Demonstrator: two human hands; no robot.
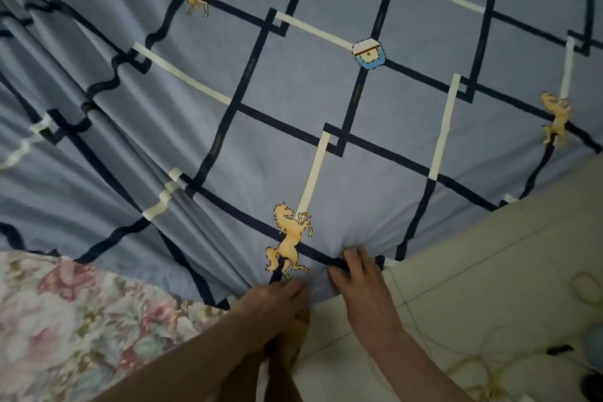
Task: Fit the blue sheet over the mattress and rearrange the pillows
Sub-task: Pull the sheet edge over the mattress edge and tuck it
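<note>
floor: pale tiles (489,271); cords (473,365) lying loose | light: dim

Both hands grip the near edge of the blue sheet (293,108): the left hand (277,299) below a printed yellow horse (288,240), the right hand (359,281) just beside it, floral mattress (65,320) exposed to the left.

Pale floor tiles (489,271) are showing at my lower right. Thin light cords (470,365) are trailing across them, and a small dark object (559,349) is lying beside them.
</note>
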